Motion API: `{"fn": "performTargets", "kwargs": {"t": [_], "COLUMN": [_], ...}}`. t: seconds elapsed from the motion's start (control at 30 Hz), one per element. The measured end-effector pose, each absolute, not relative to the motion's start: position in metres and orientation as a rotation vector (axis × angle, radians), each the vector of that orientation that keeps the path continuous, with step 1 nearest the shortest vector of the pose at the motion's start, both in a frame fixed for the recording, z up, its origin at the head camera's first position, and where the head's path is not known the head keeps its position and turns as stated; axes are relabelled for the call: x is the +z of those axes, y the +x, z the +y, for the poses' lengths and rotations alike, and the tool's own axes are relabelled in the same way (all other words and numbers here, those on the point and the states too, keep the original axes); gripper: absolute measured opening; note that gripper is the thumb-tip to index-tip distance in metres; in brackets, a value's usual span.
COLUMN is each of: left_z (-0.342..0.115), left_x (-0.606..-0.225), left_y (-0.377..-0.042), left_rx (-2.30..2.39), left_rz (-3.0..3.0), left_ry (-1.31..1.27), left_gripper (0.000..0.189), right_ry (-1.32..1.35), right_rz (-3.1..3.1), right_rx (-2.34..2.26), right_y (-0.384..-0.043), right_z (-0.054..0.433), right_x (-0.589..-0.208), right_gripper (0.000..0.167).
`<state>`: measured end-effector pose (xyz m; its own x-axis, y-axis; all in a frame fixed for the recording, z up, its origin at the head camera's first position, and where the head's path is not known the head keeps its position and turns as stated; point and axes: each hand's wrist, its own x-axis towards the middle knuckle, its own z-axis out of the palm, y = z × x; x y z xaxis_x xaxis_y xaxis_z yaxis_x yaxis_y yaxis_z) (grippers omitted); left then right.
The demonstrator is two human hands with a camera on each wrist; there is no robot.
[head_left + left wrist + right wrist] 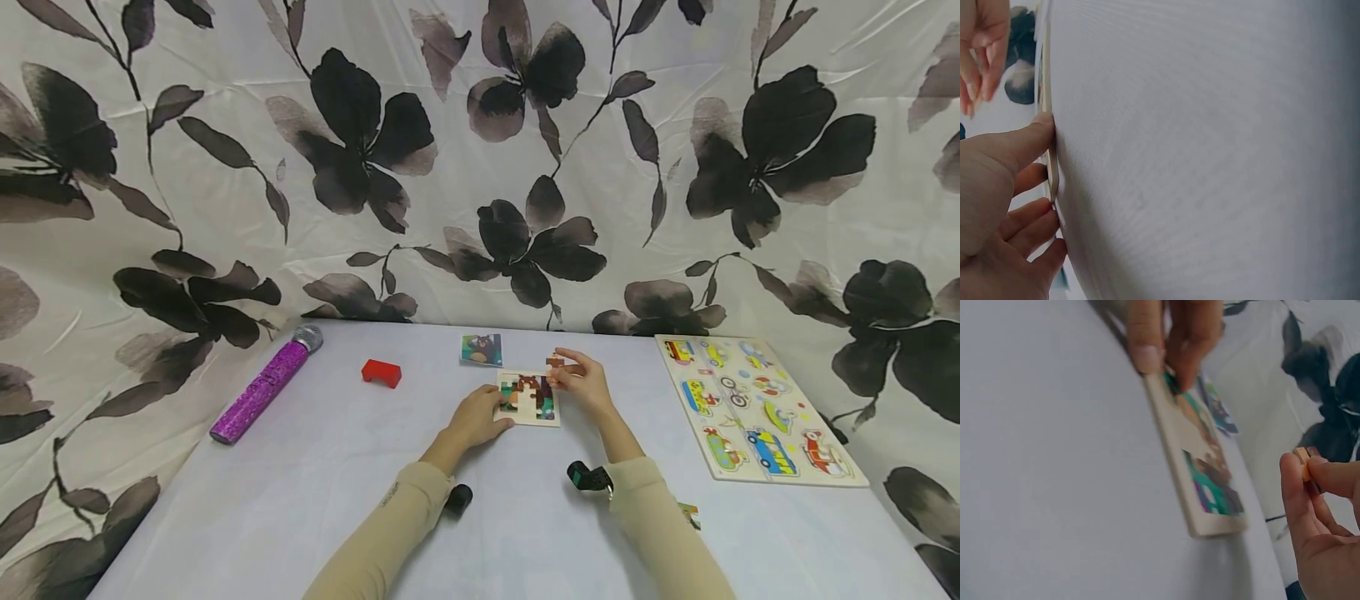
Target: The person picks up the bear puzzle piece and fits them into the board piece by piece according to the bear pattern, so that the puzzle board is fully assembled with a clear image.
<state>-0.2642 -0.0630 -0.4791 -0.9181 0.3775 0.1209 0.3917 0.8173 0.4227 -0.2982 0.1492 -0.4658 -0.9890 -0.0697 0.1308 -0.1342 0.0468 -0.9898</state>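
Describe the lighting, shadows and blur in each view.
Head view: light fairly bright and even, soft shadows beside the sleeves; left wrist view: the white tabletop darkens toward the frame's right edge, and the right hand looks blurred; right wrist view: the small puzzle board looks soft, with a dim shadow just below it.

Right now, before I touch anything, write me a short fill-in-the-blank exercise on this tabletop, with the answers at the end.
1. The right hand pinches a loose jigsaw ____.
2. The hand holding the jigsaw tray is the ____ one.
3. The arch-shaped block is coloured ____.
4. The glitter-covered ____ lies to the left of that block.

Missing words: piece; left; red; microphone.
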Motion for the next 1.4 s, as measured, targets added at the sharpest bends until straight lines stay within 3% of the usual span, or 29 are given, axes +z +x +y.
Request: {"fn": "performTargets", "kwargs": {"t": [0.53,1.13,1.4], "left_z": [-0.062,-0.062,-0.064], "left_x": [-0.477,-0.478,-0.479], "left_y": [-0.264,-0.265,-0.265], "left_rx": [-0.704,-0.718,-0.74], "left_rz": [-2.986,-2.992,-2.986], "left_ry": [-0.638,-0.636,-0.647], "left_gripper": [0.041,0.04,0.041], "right_ry": [0.629,0.756,0.828], "right_rz": [-2.697,-2.796,-2.814], "right_rx": [1.213,0.67,0.65], "right_y": [-0.288,-0.288,-0.29], "right_z": [0.123,0.115,0.113], "right_x": [-0.48,-0.479,-0.476], "right_gripper": [0.035,0.032,0.033]}}
